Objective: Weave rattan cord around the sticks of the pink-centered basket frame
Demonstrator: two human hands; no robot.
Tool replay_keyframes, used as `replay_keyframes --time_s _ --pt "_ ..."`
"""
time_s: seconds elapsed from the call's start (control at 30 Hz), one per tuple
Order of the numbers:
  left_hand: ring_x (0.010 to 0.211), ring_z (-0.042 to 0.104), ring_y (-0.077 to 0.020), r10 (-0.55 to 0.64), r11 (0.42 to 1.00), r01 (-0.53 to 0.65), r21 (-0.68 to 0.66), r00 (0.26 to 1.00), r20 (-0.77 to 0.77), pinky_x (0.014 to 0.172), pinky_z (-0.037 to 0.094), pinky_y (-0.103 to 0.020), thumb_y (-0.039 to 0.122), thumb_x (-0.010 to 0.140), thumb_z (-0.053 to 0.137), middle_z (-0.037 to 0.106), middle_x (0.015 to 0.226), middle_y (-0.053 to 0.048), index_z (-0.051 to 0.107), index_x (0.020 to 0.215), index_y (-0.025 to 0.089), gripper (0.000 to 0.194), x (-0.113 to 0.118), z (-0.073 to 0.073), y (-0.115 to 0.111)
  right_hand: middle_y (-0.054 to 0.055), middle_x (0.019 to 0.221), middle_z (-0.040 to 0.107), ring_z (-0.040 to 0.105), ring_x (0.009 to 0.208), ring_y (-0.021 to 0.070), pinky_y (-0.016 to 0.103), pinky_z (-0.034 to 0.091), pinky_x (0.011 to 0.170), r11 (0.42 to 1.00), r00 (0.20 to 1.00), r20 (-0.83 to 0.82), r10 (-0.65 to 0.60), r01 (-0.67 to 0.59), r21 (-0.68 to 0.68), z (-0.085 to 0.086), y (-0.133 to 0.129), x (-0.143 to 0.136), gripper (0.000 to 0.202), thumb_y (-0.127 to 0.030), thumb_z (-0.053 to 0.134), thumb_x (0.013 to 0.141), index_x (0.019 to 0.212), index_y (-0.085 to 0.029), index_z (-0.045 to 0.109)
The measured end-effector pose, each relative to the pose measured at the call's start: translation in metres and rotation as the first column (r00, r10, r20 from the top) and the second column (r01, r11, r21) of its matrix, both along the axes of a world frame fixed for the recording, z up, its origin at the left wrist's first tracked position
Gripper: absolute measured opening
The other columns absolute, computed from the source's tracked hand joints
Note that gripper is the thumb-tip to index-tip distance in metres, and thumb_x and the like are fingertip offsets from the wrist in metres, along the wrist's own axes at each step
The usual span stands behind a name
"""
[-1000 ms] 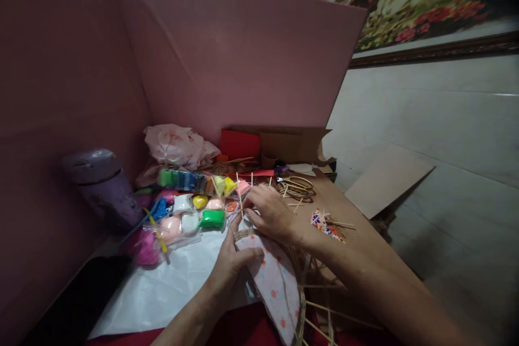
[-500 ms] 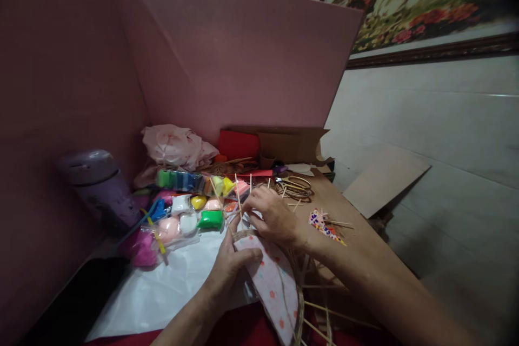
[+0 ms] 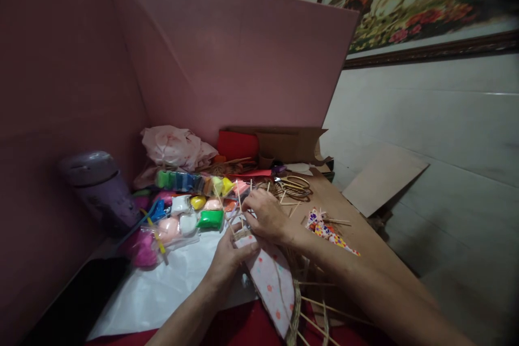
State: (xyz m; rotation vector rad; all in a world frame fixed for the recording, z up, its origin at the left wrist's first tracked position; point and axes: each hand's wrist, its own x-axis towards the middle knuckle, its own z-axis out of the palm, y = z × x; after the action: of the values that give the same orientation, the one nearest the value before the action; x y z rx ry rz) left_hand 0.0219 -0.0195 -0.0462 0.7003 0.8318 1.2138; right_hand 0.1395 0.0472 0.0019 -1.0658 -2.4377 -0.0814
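A flat panel [image 3: 272, 287] covered in pale floral fabric stands tilted close to me, braided twine [image 3: 297, 303] along its edge. Thin wooden sticks [image 3: 240, 197] poke out around its rim. My left hand [image 3: 227, 254] is closed on the panel's upper left end, thumb lying on the fabric. At the top edge, among the sticks, my right hand [image 3: 267, 216] has its fingers curled together. What those fingertips pinch, perhaps twine, is hidden. More sticks [image 3: 324, 311] radiate from the panel's right side below my right forearm.
Packets of coloured clay [image 3: 211, 220] lie on a white sheet [image 3: 162, 292] to the left, near a purple bottle [image 3: 103, 194]. Gold-handled scissors [image 3: 298, 186] and floral fabric scraps [image 3: 330, 232] rest on the brown board at right. A pink partition [image 3: 235, 59] stands behind.
The panel has shifted slightly left and my left thumb with it. My right hand has dropped a little lower and stays at the top edge. Both hands keep their closed shape.
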Motion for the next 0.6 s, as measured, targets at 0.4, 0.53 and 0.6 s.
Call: replay_keyframes --time_s 0.4,0.53,0.6 --pt "0.064 0.063 -0.0184 0.047 0.999 -0.045 0.03 0.997 -0.062 0.065 0.049 -0.032 0.019 0.044 0.082 0.066 0.073 -0.003 0.05 0.099 0.014 0.064 0.005 0.019 0.023 0.005 0.082 0.058 0.047 0.08 0.0183 0.029 0.033 0.071 0.996 0.995 0.05 -0.085 0.084 0.018 0.012 0.016 0.012 0.01 -0.015 0.051 0.076 0.079 -0.018 0.06" --pt "0.058 0.06 -0.0151 0.127 0.99 -0.116 0.079 0.98 -0.156 0.057 0.047 -0.028 0.02 0.044 0.081 0.064 0.069 -0.002 0.054 0.091 0.014 0.055 0.011 0.029 0.044 0.005 0.084 0.058 0.048 0.083 0.0186 0.029 0.034 0.073 0.99 0.99 0.04 -0.138 0.137 0.028 0.02 0.035 0.017 0.011 -0.015 0.05 0.077 0.08 -0.018 0.06" --pt "0.059 0.06 -0.0156 0.113 0.986 -0.09 0.137 0.978 -0.174 0.058 0.047 -0.029 0.023 0.048 0.079 0.063 0.068 -0.002 0.055 0.087 0.013 0.047 0.013 0.032 0.057 0.006 0.086 0.059 0.048 0.084 0.0191 0.03 0.034 0.074 0.985 0.984 0.035 -0.174 0.172 0.031 0.021 0.047 0.018 0.012 -0.016 0.05 0.077 0.082 -0.018 0.061"
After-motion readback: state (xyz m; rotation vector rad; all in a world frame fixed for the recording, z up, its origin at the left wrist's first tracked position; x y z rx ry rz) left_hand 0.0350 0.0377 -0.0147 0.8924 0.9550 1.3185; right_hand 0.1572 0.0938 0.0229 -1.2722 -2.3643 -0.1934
